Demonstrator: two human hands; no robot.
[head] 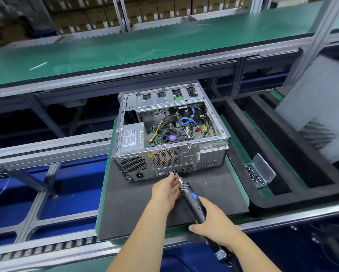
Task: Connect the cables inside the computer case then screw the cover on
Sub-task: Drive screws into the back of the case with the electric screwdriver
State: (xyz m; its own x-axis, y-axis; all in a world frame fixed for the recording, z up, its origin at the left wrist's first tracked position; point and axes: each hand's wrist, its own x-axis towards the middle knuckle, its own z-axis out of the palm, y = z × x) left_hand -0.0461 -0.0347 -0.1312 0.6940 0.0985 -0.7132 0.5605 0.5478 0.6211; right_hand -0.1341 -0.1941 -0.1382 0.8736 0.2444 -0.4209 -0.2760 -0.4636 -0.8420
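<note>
We've got the case [170, 134] open, cover not on yet. Right hand [213, 222] grips the screwdriver [192, 201]; left hand [164, 191] fingers [171, 176] pinch at its tip against the case's rear.

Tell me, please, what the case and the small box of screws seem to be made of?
Case: likely bare sheet steel, going by its dull grey sheen and punched vent holes. Box: probably clear plastic, since its open lid is see-through.

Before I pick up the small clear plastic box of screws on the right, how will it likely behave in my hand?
The screw box looks light and thin-walled, so probably a little flexible. Its lid stands open, so tilting it would likely spill the loose screws. The smooth clear plastic may be slippery.
</note>
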